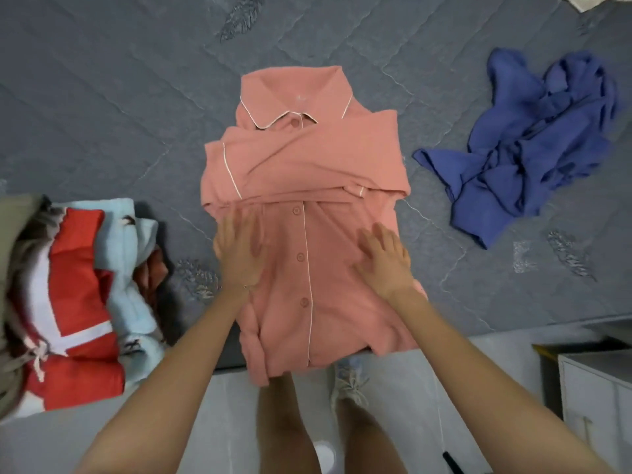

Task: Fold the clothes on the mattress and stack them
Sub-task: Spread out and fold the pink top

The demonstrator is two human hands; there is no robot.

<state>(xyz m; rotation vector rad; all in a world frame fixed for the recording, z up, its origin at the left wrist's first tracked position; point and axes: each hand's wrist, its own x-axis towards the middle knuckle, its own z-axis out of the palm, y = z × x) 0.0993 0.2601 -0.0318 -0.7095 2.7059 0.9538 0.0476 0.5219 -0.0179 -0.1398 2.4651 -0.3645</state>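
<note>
Head view is showing the left hand [237, 249] and right hand [384, 263] pressing flat-fingered, gripping nothing, on the pink shirt [301, 186] below its crossed sleeves, probably smoothing it for folding.

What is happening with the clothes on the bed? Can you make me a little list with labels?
being folded: pink shirt, buttons up, sleeves laid across its front
left hand: flat on the shirt's lower half
right hand: flat on the shirt's lower half
waiting: blue garment, crumpled, on the right
pile of clothes: on the left
surface: grey mattress
</note>
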